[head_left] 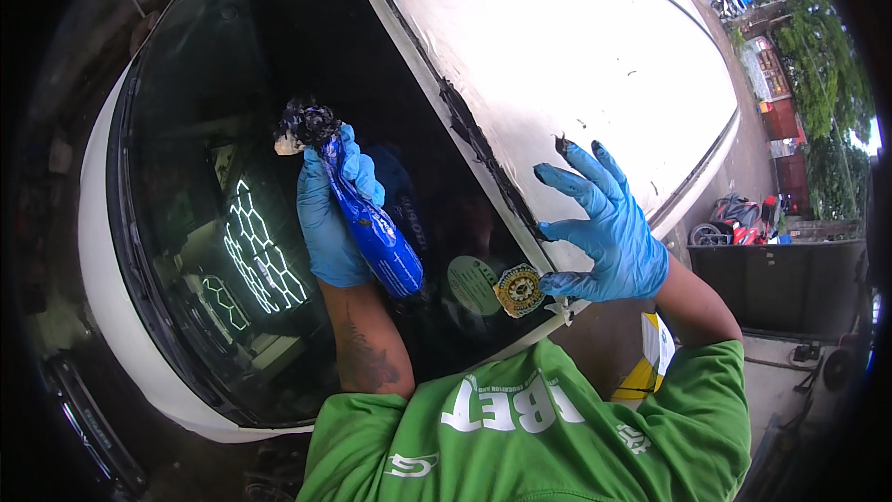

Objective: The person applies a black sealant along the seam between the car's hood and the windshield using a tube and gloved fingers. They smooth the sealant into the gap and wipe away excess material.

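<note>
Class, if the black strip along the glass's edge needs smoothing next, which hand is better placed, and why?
Probably the right hand: it appears empty, its smeared fingers spread close to the black strip; the left hand grips a blue packet farther away.

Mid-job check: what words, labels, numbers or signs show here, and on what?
Wording isn't copied here; only its place is given.
Green shirt: large white letters, partly readable.
Blue packet in the left hand: white print, too small to read.
Green round sticker on glass: too small.
Gold round sticker: too small.
Same glass: reflected lettering, blurred.
Dark bar, lower left: pale lettering, blurred.
</note>
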Available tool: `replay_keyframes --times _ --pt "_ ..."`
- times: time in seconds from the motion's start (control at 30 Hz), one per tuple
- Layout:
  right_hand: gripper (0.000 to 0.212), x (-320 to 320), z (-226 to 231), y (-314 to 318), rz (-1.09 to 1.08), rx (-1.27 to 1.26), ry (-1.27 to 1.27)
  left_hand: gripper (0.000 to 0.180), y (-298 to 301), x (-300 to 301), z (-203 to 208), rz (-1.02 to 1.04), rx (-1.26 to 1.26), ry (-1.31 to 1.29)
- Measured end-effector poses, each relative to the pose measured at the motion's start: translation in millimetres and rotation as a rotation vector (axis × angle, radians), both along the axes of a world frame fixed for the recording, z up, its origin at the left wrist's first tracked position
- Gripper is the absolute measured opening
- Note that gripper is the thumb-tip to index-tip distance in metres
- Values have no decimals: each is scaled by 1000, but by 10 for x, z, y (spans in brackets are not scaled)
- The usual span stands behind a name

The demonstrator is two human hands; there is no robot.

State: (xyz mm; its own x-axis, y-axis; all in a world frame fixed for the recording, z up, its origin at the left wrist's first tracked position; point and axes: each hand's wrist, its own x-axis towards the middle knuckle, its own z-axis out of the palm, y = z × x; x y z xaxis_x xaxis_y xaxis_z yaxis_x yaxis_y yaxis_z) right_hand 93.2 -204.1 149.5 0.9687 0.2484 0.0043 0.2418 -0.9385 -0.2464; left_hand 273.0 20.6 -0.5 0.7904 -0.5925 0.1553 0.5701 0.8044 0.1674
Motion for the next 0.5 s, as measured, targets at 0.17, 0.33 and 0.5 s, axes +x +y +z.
replay_keyframes --times 0.17,0.33,0.5 --pt "44 82 -55 -35 12 169 -60 49 7 3 14 18 25 -5" --pt "43 127 -39 -17 -15 83 -92 49 14 6 43 16 22 -9" --pt "44 298 -16 126 27 -176 -121 48 15 -17 71 35 34 17"
